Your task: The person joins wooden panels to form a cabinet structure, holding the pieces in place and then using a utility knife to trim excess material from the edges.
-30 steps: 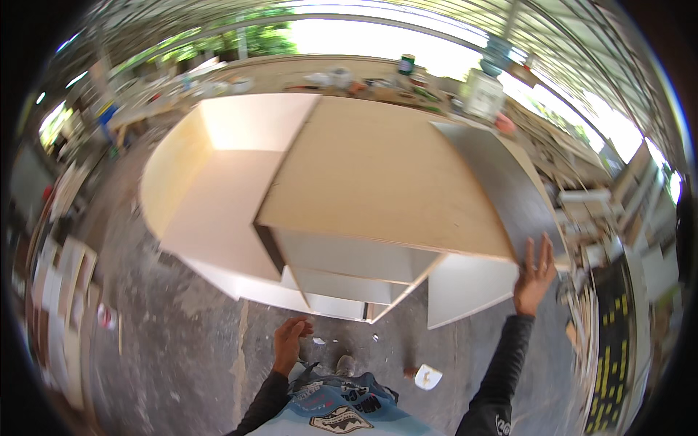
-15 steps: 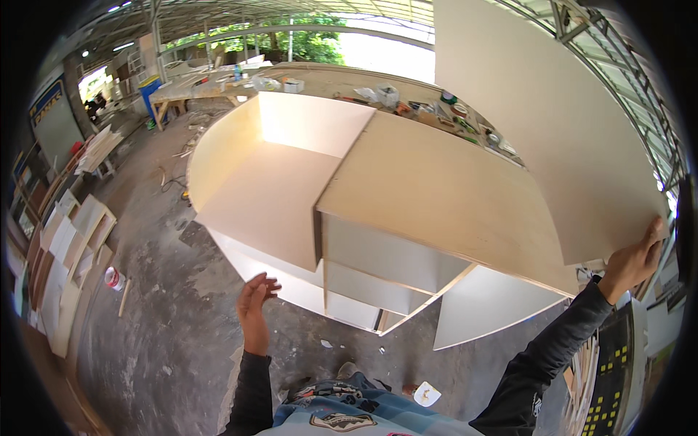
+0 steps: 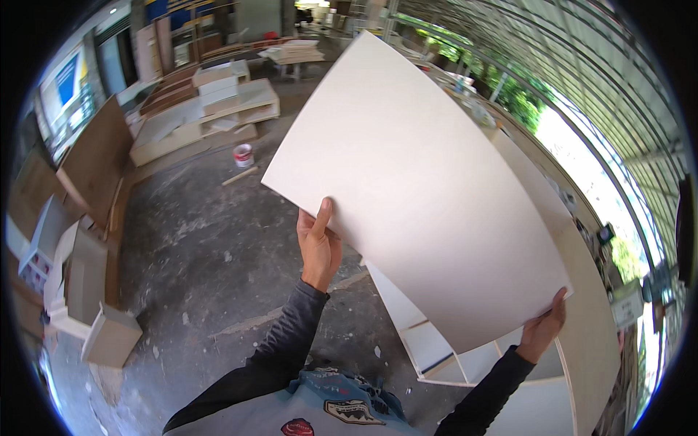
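Large white panel (image 3: pixel 422 182), smooth matte face, lifted clear of the floor and tilted, filling the middle and upper right of the head view. Both hands carry it.

Left hand (image 3: pixel 318 243): at the panel's lower left edge, fingers clasped over that edge, thumb laid flat and pointing up along the near face. Dark grey sleeve runs down to the lower edge of the view.

Right hand (image 3: pixel 542 327): at the panel's lower right corner, fingers hooked around the corner from behind; only the tips and back of the hand show.

Below and behind the panel: an open white cabinet carcass (image 3: pixel 465 349), its inner dividers visible between the two arms, one long side wall curving up along the right.

Floor (image 3: pixel 196 247): bare grey concrete, stained and patchy, dust and small chips scattered across it.

Room: an open-sided workshop under a ribbed metal roof (image 3: pixel 582 65), daylight and green foliage on the right. Small white bucket (image 3: pixel 243 154) with a red band stands on the floor, well apart from the hands. Behind it, a pale shelf unit (image 3: pixel 218 109) lying low with boards stacked on it. Brown board (image 3: pixel 91 163) leans at left. More pale boxes and offcuts (image 3: pixel 87 291) stand along the left side. A table (image 3: pixel 294 54) stacked with sheets sits far back.
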The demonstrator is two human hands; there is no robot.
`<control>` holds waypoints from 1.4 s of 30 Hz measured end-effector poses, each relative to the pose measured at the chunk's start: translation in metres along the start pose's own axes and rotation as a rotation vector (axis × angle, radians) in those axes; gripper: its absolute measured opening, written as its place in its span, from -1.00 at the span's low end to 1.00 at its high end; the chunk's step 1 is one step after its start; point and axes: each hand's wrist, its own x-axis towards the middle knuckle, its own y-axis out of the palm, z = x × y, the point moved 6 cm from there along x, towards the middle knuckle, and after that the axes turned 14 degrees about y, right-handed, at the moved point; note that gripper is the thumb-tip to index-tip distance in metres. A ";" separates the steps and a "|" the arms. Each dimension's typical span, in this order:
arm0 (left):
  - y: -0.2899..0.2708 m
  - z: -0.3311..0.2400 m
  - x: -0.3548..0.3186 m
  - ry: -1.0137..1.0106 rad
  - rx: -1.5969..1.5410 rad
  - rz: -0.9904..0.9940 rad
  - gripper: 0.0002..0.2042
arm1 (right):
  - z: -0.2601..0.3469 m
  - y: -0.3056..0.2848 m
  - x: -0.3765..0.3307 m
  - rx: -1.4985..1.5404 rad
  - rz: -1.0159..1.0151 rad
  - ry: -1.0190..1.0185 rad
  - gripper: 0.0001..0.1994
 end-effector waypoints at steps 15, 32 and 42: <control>-0.124 -0.144 0.011 0.319 0.304 -0.221 -0.68 | -0.253 0.119 -0.091 -0.391 0.023 0.147 -0.43; -0.246 -0.130 0.068 0.270 0.336 -0.487 -0.79 | -0.247 0.175 -0.103 -0.378 0.603 0.097 -0.33; -0.275 -0.142 0.052 0.314 0.366 -0.623 -0.78 | -0.240 0.179 -0.047 -0.196 0.675 -0.014 -0.48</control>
